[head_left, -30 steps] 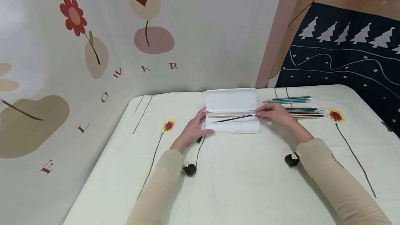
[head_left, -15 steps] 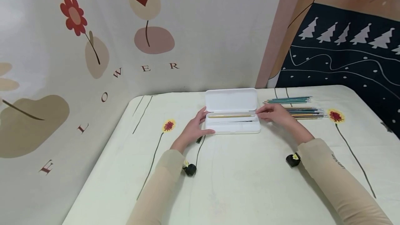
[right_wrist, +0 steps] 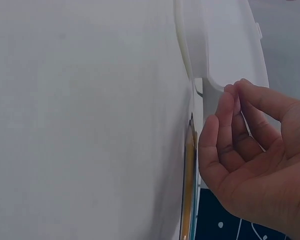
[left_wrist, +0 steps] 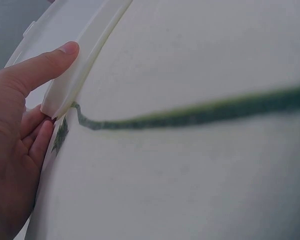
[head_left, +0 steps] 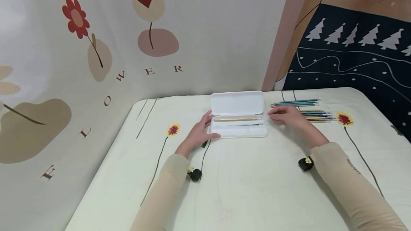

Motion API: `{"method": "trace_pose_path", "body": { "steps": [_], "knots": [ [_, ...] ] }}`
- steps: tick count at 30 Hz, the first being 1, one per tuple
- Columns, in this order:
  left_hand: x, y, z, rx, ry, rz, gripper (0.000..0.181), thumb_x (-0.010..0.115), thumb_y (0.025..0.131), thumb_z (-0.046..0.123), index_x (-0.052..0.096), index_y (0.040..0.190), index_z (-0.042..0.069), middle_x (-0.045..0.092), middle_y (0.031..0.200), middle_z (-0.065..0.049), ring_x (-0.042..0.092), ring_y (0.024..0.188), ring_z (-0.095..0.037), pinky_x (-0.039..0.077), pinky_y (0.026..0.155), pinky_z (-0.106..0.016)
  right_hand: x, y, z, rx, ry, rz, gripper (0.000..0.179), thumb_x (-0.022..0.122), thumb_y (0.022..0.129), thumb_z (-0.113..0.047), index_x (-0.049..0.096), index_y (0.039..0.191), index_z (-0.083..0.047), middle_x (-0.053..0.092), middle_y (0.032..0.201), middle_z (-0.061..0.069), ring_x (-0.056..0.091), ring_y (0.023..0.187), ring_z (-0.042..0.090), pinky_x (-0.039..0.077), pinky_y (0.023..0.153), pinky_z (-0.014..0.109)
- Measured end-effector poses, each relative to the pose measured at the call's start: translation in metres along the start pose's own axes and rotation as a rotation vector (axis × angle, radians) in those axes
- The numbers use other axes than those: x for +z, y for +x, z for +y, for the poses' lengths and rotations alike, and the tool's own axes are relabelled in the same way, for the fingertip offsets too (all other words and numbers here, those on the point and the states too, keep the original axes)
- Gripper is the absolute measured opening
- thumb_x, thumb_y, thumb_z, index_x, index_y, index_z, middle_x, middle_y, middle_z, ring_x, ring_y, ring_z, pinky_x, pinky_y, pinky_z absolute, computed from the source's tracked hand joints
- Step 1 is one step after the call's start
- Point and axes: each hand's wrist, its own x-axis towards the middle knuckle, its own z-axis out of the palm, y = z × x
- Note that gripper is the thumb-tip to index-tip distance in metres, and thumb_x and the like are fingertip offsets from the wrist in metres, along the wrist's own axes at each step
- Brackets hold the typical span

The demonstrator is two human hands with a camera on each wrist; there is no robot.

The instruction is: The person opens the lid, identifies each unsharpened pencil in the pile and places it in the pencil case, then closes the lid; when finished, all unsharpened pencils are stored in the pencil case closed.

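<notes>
A white pencil case (head_left: pixel 239 132) lies on the table with its lid (head_left: pixel 237 103) raised flat behind it. My left hand (head_left: pixel 197 133) grips the left end of the case, thumb over the front rim (left_wrist: pixel 52 65) and fingers at the outer side. Inside the tray lie a gold pencil (head_left: pixel 237 119) and a dark pencil (head_left: pixel 247 124), side by side. Just beyond the right end of the case is my right hand (head_left: pixel 285 117). It holds nothing; its fingers are loosely bent, and thumb and fingertips come together in the right wrist view.
Behind my right hand lies a row of green pencils (head_left: pixel 298 103). Closer in, a group of dark and gold pencils (head_left: pixel 318 116) lies partly hidden by that hand. A pale cloth with printed flowers (head_left: pixel 244 181) covers the table, and a printed curtain (head_left: pixel 205 45) hangs behind it.
My right hand has lowered the dark pencil into the tray, let it go and drawn away to the right. My left hand has stayed on the case.
</notes>
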Motion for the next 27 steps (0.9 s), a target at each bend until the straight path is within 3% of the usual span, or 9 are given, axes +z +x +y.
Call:
{"method": "trace_pose_path", "body": {
  "steps": [5, 13, 17, 24, 27],
  "knots": [
    [0.001, 0.0, -0.002, -0.001, -0.001, 0.001, 0.108, 0.084, 0.081, 0.034, 0.012, 0.161, 0.026, 0.036, 0.162, 0.0, 0.041, 0.147, -0.022, 0.031, 0.123, -0.043, -0.008, -0.001, 0.004, 0.004, -0.001, 0.005, 0.038, 0.064, 0.098, -0.021, 0.062, 0.128, 0.002, 0.066, 0.124, 0.015, 0.066, 0.084, 0.002, 0.057, 0.077, 0.017],
    [0.0, 0.001, -0.002, -0.009, -0.01, 0.003, 0.108, 0.084, 0.08, 0.034, 0.013, 0.161, 0.027, 0.036, 0.162, 0.002, 0.041, 0.147, -0.021, 0.031, 0.123, -0.042, -0.022, -0.007, 0.007, 0.007, -0.012, 0.03, 0.042, 0.064, 0.098, -0.026, 0.062, 0.13, 0.001, 0.069, 0.113, -0.004, 0.065, 0.086, -0.005, 0.055, 0.078, 0.014],
    [0.001, 0.002, -0.003, -0.006, -0.009, 0.002, 0.109, 0.084, 0.08, 0.034, 0.012, 0.161, 0.027, 0.036, 0.162, 0.001, 0.041, 0.146, -0.021, 0.031, 0.123, -0.042, -0.029, -0.009, 0.012, -0.013, 0.014, 0.044, 0.043, 0.063, 0.099, -0.026, 0.059, 0.131, 0.002, 0.07, 0.11, -0.005, 0.064, 0.087, -0.006, 0.057, 0.08, 0.016],
    [0.001, 0.002, -0.003, -0.002, -0.006, 0.006, 0.108, 0.084, 0.08, 0.034, 0.013, 0.161, 0.027, 0.036, 0.162, 0.001, 0.042, 0.146, -0.021, 0.031, 0.123, -0.043, -0.041, -0.01, 0.019, -0.003, 0.039, 0.131, 0.048, 0.06, 0.1, -0.026, 0.053, 0.136, 0.005, 0.062, 0.09, -0.024, 0.06, 0.082, -0.012, 0.057, 0.077, 0.014],
    [0.001, 0.002, -0.003, -0.004, -0.005, 0.006, 0.108, 0.084, 0.08, 0.034, 0.013, 0.161, 0.026, 0.036, 0.162, 0.001, 0.042, 0.146, -0.021, 0.031, 0.123, -0.043, -0.048, -0.008, 0.027, 0.005, 0.076, 0.196, 0.054, 0.062, 0.099, -0.031, 0.05, 0.138, 0.005, 0.06, 0.087, -0.024, 0.06, 0.08, -0.013, 0.055, 0.074, 0.011]
  ]
}}
